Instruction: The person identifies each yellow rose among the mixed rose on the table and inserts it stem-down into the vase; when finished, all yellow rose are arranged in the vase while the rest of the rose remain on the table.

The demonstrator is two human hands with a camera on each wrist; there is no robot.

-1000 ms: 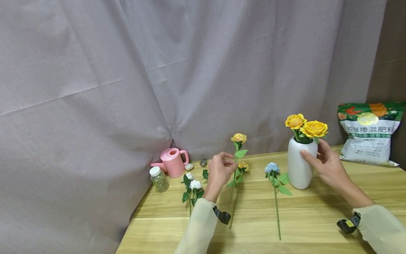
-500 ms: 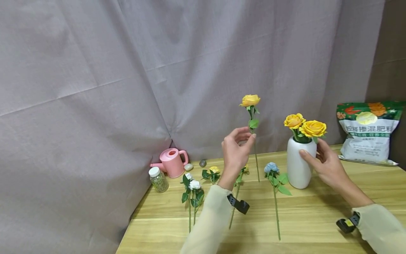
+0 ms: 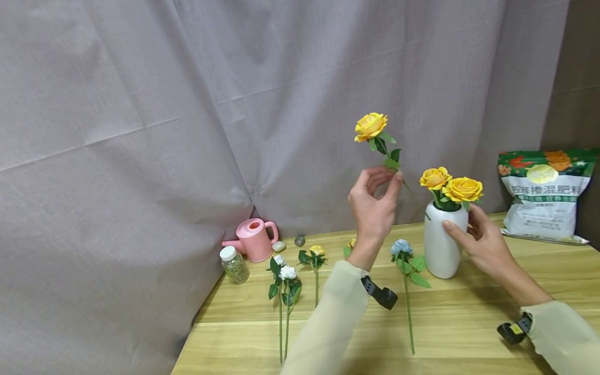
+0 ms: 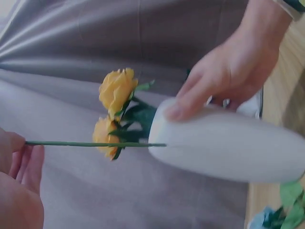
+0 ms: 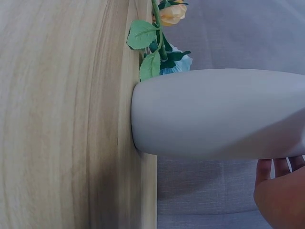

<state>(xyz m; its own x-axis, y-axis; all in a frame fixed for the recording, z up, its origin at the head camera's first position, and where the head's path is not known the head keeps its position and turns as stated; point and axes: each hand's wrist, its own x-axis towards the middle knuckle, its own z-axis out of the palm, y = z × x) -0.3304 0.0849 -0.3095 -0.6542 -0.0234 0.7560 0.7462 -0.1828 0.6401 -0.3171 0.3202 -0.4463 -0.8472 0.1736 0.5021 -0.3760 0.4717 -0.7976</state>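
Raised, shifted right since earlier frame: yellow rose (image 3: 371, 126), pinched by left hand (image 3: 375, 208). Standing at right: vase (image 3: 442, 245), gripped by right hand (image 3: 487, 250), two roses (image 3: 464, 189) inside. Remaining, apparently: held rose, flowers (image 3: 287, 272) on table (image 3: 469, 328).

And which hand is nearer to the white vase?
The right. The right hand grips the vase near its top; the left hand is apart from it, to its left, holding a yellow rose by the stem.

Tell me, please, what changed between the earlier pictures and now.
The left hand, still pinching a yellow rose, has moved it up and rightward, toward the white vase. The right hand still holds the vase with its two yellow roses; the blue flower stayed put.
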